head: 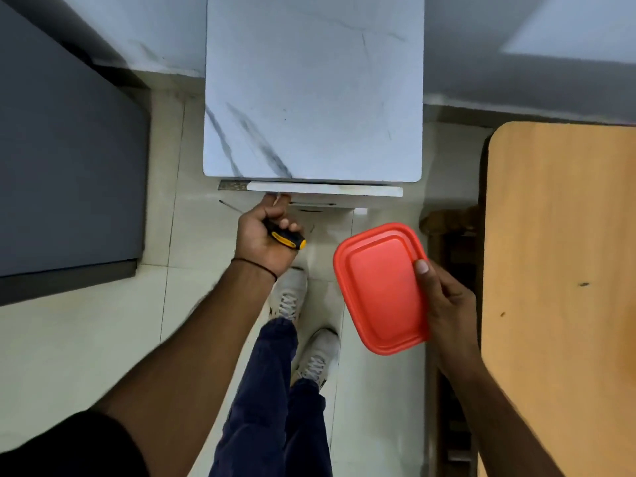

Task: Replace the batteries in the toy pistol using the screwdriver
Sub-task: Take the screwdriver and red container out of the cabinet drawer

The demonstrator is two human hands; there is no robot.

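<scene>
A matte dark grey slab with a square near corner [69,160] fills the left side, standing over a floor of glossy pale tiles [86,339] with thin joints. In the middle, at the far side, stands a white marble-patterned tabletop [313,80], smooth, with grey veins streaking its near left corner. A flat white ledge [327,189] juts out just under its near edge.

Just near of that ledge, the left hand [265,235] grips a screwdriver with a black and yellow handle [287,238]. The fingers curl tightly round the handle, and the thin metal shaft sticks out to the far left over the tiles. A thin black thread band [256,264] circles that wrist. Below are navy trouser legs [272,390] and white lace-up shoes [290,297] on the floor.

To the right, the right hand [447,304] holds a red-orange rectangular plastic container [378,287] with rounded corners and a stepped rim. The thumb [421,268] presses on its top at the right edge; the other fingers are hidden beneath it. Whether it is a lid alone or a closed box cannot be told. At the far right lies a light brown wood-grain tabletop [557,270] with a rounded corner, and a dark gap beside it.
</scene>
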